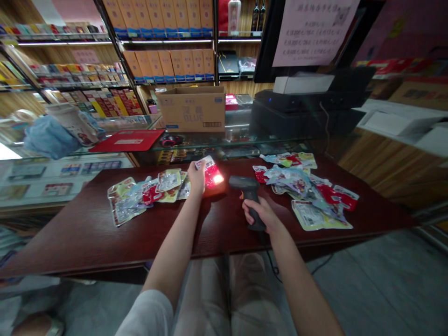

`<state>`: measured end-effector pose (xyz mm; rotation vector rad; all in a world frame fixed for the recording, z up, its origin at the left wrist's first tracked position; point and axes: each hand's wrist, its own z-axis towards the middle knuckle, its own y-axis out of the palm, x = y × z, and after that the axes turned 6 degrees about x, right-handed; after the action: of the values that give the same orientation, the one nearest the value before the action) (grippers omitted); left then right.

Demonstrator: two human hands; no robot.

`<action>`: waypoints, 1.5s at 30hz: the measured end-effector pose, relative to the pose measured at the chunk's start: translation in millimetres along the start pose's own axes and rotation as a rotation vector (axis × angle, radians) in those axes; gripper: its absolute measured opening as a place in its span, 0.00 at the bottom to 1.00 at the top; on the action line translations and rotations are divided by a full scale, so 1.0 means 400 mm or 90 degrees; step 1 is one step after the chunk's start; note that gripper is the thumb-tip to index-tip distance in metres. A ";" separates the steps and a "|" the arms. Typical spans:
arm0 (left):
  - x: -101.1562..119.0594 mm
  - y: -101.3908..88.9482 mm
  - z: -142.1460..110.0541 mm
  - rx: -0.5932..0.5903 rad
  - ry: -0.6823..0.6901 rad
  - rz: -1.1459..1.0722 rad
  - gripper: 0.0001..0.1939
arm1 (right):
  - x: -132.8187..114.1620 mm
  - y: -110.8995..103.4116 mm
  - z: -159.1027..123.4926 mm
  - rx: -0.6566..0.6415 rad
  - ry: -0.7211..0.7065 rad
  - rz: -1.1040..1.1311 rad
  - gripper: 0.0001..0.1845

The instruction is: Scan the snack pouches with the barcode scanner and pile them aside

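Pinched in my left hand (pixel 197 178) is a red and white snack packet (pixel 212 173), held up over the table. Around the handle of a black barcode scanner (pixel 255 205), the fingers of my right hand (pixel 262 213) are wrapped. The scanner's head faces left toward the packet, and a bright light spot shows on the packet's lower right. A pile of snack packets (pixel 131 201) lies to the left of my left hand. To the right of the scanner lies another heap of packets (pixel 315 191), in red, yellow-green and pale blue.
Both piles rest on a dark red wooden table (pixel 84 224). Behind it, a glass counter carries a cardboard box (pixel 192 111), a red folder (pixel 128 140) and a black printer-like machine (pixel 287 112). The scanner's cable (pixel 273 266) hangs off the front edge. Stocked shelves line the back.
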<state>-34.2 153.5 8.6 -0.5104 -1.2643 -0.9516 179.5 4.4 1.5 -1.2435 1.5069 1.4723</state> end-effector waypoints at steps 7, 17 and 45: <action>0.035 -0.026 -0.005 -0.040 0.092 0.134 0.10 | -0.002 0.005 -0.009 0.013 -0.015 0.027 0.28; 0.149 -0.181 0.102 0.017 0.154 0.428 0.10 | -0.005 0.009 -0.020 -0.004 -0.008 0.004 0.29; 0.143 -0.171 0.016 -0.054 0.316 0.636 0.13 | -0.017 -0.040 -0.033 0.011 -0.064 0.117 0.24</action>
<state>-93.6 103.4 53.0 -0.8006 -0.3997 -0.2390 198.7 -5.7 4.0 -1.0283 1.5966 1.6108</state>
